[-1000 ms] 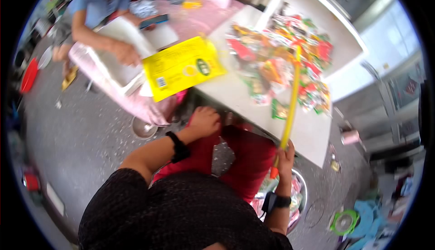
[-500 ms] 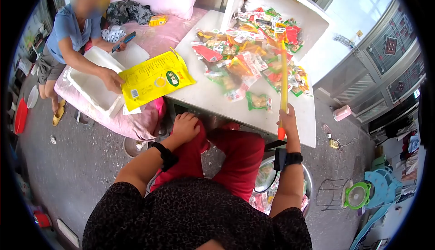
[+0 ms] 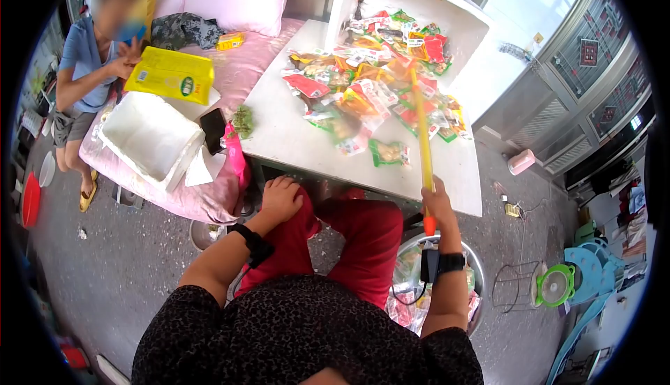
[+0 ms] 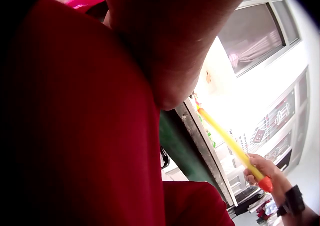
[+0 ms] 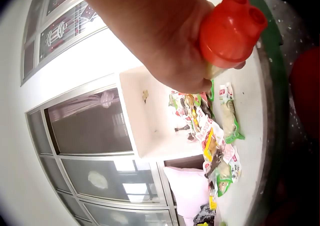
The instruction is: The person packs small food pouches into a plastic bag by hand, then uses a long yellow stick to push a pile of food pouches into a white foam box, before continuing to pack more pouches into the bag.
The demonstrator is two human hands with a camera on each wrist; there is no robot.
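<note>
The long yellow orange-ended stick (image 3: 423,134) reached over the white desk (image 3: 457,186), gripped by the right hand (image 3: 437,202); the left hand (image 3: 281,198) lay loose. Probing colourful plastic packets (image 3: 363,100) seemed the step, wanting steady aim next; I couldn't judge the blurred tip's contact. A white foam box (image 3: 469,34) and silver metal basin (image 3: 478,271) held more.

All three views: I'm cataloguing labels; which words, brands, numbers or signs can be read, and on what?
No text is legible.
Yellow bag: print and green oval too blurred.
Heaped packets: too small.
Basin packets: too small.
Orange pack: too small.
Yellow stick: none visible.
</note>
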